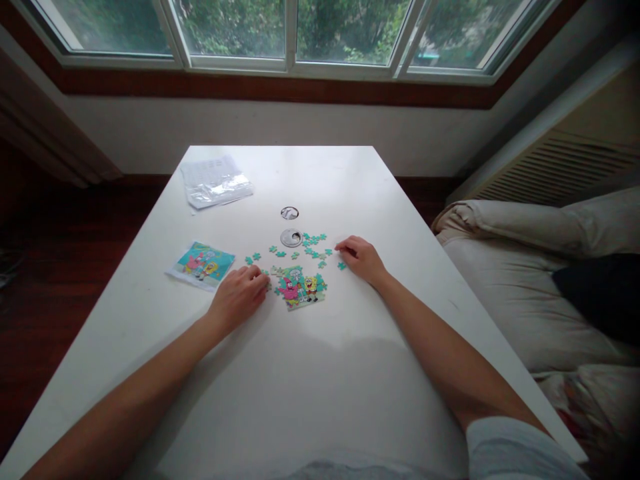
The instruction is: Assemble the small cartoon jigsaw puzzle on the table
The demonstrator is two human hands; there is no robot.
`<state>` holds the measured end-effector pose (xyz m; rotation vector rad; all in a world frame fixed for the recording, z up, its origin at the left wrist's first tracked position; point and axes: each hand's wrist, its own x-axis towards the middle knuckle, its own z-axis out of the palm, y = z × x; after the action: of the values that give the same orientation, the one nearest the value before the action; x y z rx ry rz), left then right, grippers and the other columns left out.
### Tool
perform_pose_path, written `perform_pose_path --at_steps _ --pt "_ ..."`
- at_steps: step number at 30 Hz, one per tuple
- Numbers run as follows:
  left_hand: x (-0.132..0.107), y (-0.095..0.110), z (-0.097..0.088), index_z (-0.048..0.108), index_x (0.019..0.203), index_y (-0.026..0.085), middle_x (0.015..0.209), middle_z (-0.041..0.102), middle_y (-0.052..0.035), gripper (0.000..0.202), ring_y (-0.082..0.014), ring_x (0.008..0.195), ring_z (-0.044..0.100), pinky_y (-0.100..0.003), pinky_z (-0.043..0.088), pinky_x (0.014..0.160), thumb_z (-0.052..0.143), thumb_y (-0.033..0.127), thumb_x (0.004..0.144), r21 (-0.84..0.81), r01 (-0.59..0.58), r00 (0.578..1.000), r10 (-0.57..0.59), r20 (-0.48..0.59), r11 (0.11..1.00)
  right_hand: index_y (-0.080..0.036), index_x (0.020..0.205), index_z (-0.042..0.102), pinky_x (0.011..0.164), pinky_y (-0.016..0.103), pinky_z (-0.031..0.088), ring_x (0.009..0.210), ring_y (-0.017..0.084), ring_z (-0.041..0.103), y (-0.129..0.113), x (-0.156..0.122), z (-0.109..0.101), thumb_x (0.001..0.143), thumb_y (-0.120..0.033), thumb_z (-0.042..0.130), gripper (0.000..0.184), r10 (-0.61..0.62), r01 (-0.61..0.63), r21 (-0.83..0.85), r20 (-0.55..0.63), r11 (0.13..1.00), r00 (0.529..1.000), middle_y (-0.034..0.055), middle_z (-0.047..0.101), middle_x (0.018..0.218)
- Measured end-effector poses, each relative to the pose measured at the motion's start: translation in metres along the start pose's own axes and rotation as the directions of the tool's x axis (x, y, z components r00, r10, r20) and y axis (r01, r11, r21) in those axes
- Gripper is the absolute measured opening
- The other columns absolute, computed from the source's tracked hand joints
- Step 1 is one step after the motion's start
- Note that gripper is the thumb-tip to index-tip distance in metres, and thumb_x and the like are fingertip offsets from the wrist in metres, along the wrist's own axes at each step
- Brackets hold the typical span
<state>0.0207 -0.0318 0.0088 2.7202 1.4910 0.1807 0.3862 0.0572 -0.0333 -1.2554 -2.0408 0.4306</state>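
Observation:
A partly joined jigsaw puzzle [300, 289] with cartoon figures, pink and yellow among them, lies flat on the white table [320, 373]. Just left of it, my left hand [243, 293] rests with curled fingers, its fingertips on a small jigsaw piece [269, 285]. To the upper right of the puzzle, my right hand [363, 259] has its fingers bent together against the tabletop. Whatever sits under those fingertips is too small to make out. Loose green pieces [313, 252] are scattered between the hands, and one piece [342, 266] lies just below the right fingers.
Left of my left hand lies a picture sheet [204, 265] showing the same cartoon figures. A clear plastic bag with paper [215, 181] is at the far left. Two round metallic discs [289, 238] appear beyond the pieces. A sofa [500, 287] stands along the right side.

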Motion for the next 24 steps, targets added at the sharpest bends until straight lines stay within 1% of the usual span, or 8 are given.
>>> perform_pose_path --at_steps 3,10,14,16,18,21,22,24 --pt "0.000 0.000 -0.001 0.068 0.108 0.024 0.108 0.065 -0.0086 0.017 -0.0239 0.099 0.061 -0.038 0.048 0.091 0.055 0.021 0.098 -0.015 0.000 1.000 0.000 0.001 1.000 -0.023 0.093 0.075 0.076 0.035 0.046 0.082 0.021 0.059 0.000 0.000 0.000 0.088 -0.014 0.057 0.020 -0.003 0.003 -0.005 -0.001 1.000 1.000 0.0049 0.068 0.089" --pt "0.002 0.002 -0.005 0.067 0.107 0.022 0.108 0.064 -0.0095 0.016 -0.0251 0.098 0.060 -0.038 0.048 0.088 0.057 0.019 0.096 0.029 -0.027 0.999 0.026 0.035 0.999 -0.023 0.094 0.075 0.074 0.034 0.046 0.081 0.021 0.059 0.000 -0.001 0.001 0.088 -0.015 0.058 0.020 0.009 -0.009 0.002 -0.004 1.000 1.000 0.0049 0.069 0.090" --pt "0.003 0.001 -0.003 0.065 0.104 0.021 0.106 0.063 -0.0092 0.013 -0.0255 0.099 0.060 -0.038 0.049 0.090 0.060 0.019 0.092 -0.017 -0.018 1.000 0.018 0.023 1.000 -0.023 0.094 0.075 0.075 0.034 0.046 0.083 0.021 0.060 0.000 0.000 0.001 0.088 -0.014 0.057 0.021 0.004 -0.004 -0.001 0.001 1.000 1.000 0.0051 0.069 0.090" --pt "0.003 0.002 -0.004 0.064 0.099 0.021 0.104 0.063 -0.0088 0.009 -0.0257 0.099 0.060 -0.039 0.049 0.090 0.063 0.021 0.090 -0.039 0.000 1.000 0.000 0.019 0.999 -0.022 0.094 0.075 0.076 0.035 0.046 0.083 0.021 0.060 0.001 0.000 0.001 0.088 -0.014 0.057 0.021 0.001 -0.001 -0.001 -0.002 1.000 1.000 0.0051 0.069 0.090" --pt "0.003 0.002 -0.005 0.062 0.093 0.020 0.102 0.062 -0.0087 0.007 -0.0257 0.097 0.060 -0.039 0.049 0.090 0.064 0.027 0.093 -0.054 0.013 1.000 -0.012 0.019 0.998 -0.022 0.094 0.075 0.076 0.035 0.046 0.083 0.021 0.060 0.001 0.000 0.001 0.088 -0.014 0.057 0.021 0.000 0.000 0.001 -0.005 1.000 1.000 0.0050 0.069 0.091" --pt "0.003 0.000 -0.009 0.062 0.088 0.020 0.098 0.062 -0.0079 0.018 -0.0238 0.093 0.060 -0.038 0.049 0.088 0.055 0.032 0.100 -0.092 0.013 1.000 -0.010 0.029 0.996 -0.023 0.094 0.075 0.076 0.035 0.046 0.083 0.021 0.060 0.001 0.000 0.000 0.088 -0.014 0.057 0.020 0.006 -0.006 0.001 -0.004 1.000 1.000 0.0049 0.069 0.090" --pt "0.002 -0.001 -0.011 0.062 0.088 0.021 0.098 0.062 -0.0076 0.019 -0.0233 0.092 0.061 -0.038 0.049 0.087 0.054 0.032 0.101 -0.107 0.012 0.999 -0.008 0.035 0.994 -0.023 0.094 0.075 0.076 0.035 0.047 0.083 0.021 0.060 0.001 0.000 0.000 0.088 -0.014 0.058 0.020 0.007 -0.007 0.002 -0.003 1.000 1.000 0.0048 0.069 0.090" --pt "0.001 -0.002 -0.013 0.064 0.093 0.021 0.100 0.063 -0.0071 0.013 -0.0233 0.094 0.062 -0.037 0.049 0.086 0.058 0.032 0.099 -0.132 0.015 0.999 -0.009 0.048 0.991 -0.023 0.094 0.075 0.076 0.035 0.046 0.082 0.021 0.059 0.001 -0.001 0.000 0.088 -0.014 0.058 0.020 0.006 -0.006 0.006 -0.004 1.000 1.000 0.0048 0.069 0.090"
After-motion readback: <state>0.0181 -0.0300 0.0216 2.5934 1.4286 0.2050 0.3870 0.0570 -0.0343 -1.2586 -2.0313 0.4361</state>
